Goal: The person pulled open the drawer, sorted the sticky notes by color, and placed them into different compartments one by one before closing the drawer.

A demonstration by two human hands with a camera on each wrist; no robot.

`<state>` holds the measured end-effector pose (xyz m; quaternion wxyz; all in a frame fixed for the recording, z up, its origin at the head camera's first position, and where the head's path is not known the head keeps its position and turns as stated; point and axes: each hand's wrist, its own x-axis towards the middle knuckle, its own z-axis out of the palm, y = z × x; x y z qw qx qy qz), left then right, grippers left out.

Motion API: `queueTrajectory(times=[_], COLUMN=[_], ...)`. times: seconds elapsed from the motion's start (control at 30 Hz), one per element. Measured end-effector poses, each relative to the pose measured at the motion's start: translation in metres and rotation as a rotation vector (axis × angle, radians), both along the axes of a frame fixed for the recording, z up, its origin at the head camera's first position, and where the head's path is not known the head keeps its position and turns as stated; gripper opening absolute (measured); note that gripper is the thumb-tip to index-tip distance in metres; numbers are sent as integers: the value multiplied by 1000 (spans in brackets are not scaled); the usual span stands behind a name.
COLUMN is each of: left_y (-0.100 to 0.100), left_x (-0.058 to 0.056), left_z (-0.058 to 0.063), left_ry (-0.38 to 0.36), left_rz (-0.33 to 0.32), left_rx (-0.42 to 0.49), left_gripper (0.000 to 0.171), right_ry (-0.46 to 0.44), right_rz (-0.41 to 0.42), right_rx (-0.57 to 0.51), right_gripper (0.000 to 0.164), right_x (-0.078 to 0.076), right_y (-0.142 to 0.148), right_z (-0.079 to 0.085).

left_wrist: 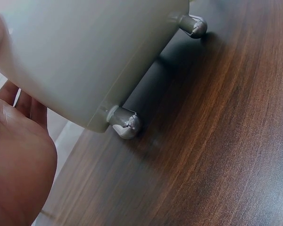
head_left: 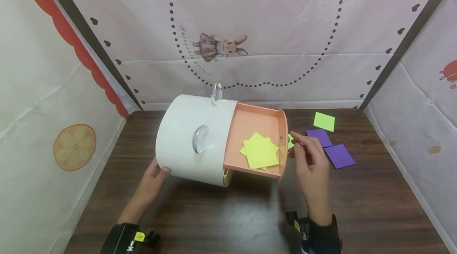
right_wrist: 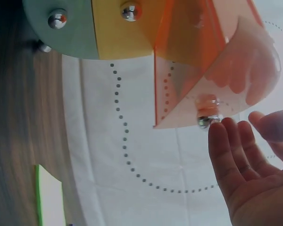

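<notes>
A white rounded drawer box with clear handles stands on the table. Its peach drawer is pulled out to the right and holds a loose stack of yellow sticky notes. My left hand grips the box's left end, thumb on the curved side and fingers behind the end face. At the drawer's front is my right hand, with fingertips at the silver knob and the thumb apart from it. Whether they touch the knob is hard to tell. Below the peach drawer, a yellow drawer and a green one are closed.
Right of the drawer lie two purple sticky-note pads and a green pad. Another green piece shows partly behind the drawer front. Silver ball feet carry the box. Printed cloth walls enclose the table's back and sides.
</notes>
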<state>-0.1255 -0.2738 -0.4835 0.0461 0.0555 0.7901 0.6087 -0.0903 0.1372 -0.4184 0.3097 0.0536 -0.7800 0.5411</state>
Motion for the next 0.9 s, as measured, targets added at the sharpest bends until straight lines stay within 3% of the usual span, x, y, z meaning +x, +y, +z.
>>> queueTrajectory(times=[0.33, 0.4, 0.53, 0.63, 0.77, 0.9], left_y=[1, 1, 1, 2, 1, 0], left_x=[0, 1, 0, 0, 0, 1], left_z=[2, 2, 0, 0, 1, 1], left_ry=[0, -7, -25, -32, -25, -16], left_rz=[4, 6, 10, 4, 2, 6], left_rx=[-10, -10, -12, -15, -25, -32], left_gripper=[54, 55, 55, 55, 55, 56], right_ry=[-23, -25, -12, -6, -18, -28], right_rz=[-18, -24, -47, -67, -75, -75], right_rx=[-123, -141, -176, -199, -234, -260], right_gripper=[26, 26, 24, 24, 25, 25], right_x=[0, -1, -11, -12, -5, -6], right_y=[-10, -11, -6, -6, -14, -16], right_z=[15, 13, -7, -10, 4, 6])
